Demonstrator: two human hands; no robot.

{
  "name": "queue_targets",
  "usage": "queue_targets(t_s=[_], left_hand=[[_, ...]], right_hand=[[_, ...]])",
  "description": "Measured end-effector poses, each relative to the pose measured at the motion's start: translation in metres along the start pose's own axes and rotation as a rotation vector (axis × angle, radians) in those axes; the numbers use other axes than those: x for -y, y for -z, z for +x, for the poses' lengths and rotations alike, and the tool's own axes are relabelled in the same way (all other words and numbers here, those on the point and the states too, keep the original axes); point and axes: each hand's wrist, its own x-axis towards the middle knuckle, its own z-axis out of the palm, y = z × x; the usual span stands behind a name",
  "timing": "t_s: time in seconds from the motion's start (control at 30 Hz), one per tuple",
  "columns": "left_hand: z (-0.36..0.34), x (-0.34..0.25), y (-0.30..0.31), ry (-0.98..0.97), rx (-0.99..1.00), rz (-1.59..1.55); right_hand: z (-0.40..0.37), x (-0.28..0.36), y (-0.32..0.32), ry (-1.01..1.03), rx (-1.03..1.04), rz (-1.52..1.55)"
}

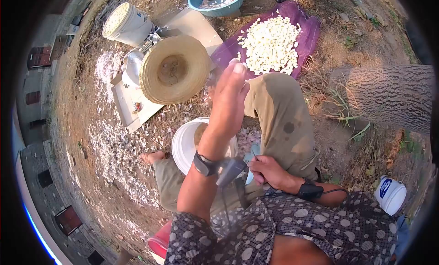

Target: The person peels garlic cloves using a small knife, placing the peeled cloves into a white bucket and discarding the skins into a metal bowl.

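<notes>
Just beyond left grip (228, 100), peeled cloves (270, 45)

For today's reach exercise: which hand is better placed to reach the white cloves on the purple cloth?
Left, probably. The left hand is raised with fingers stretched toward the cloves on the purple cloth; the right hand rests low by the lap.

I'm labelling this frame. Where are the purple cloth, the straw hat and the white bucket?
purple cloth (309, 32): head view, bare right edge.
straw hat (173, 69): head view, middle of the crown.
white bucket (182, 144): head view, left rim.
</notes>
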Motion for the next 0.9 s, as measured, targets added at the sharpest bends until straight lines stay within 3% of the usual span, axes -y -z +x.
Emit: queue_targets(t_s=[0.03, 0.13, 0.23, 0.3, 0.37, 0.47, 0.5, 0.53, 0.57, 0.63, 0.77, 0.9], left_hand=[[0.001, 0.006, -0.003, -0.026, 0.037, 0.035], [0.002, 0.025, 0.029, -0.187, -0.157, 0.028], [-0.044, 0.015, 0.073, -0.413, -0.372, -0.008], [-0.087, 0.017, 0.118, -0.417, -0.531, 0.039], [-0.135, 0.027, 0.171, -0.206, -0.666, 0.172], [-0.192, 0.026, 0.217, 0.284, -0.553, 0.583], [-0.201, 0.019, 0.226, 0.474, -0.455, 0.861], [-0.208, 0.015, 0.222, 0.543, -0.466, 0.893], [-0.213, 0.036, 0.251, 0.398, -0.429, 1.156], [-0.193, 0.056, 0.276, 0.151, -0.369, 1.270], [-0.119, 0.094, 0.312, 0.242, -0.179, 1.313], [-0.069, 0.180, 0.361, 0.390, -0.064, 1.421]], right_hand=[[0.003, -0.001, 0.002, -0.001, -0.009, 0.011], [0.009, -0.007, 0.000, 0.001, -0.026, 0.023], [0.008, -0.003, -0.001, 0.017, -0.029, -0.024], [0.008, -0.006, -0.004, 0.046, 0.002, -0.050], [0.014, -0.008, -0.005, 0.058, -0.049, -0.036], [0.023, -0.017, -0.005, 0.008, -0.089, -0.008], [0.028, -0.018, -0.001, -0.010, -0.097, 0.012], [0.031, -0.018, -0.003, -0.074, -0.093, 0.069], [0.032, -0.015, -0.004, -0.128, -0.106, 0.126], [0.036, -0.011, -0.010, -0.207, -0.140, 0.207], [0.040, -0.008, -0.017, -0.292, -0.122, 0.275], [0.042, -0.004, -0.020, -0.266, -0.075, 0.347]])
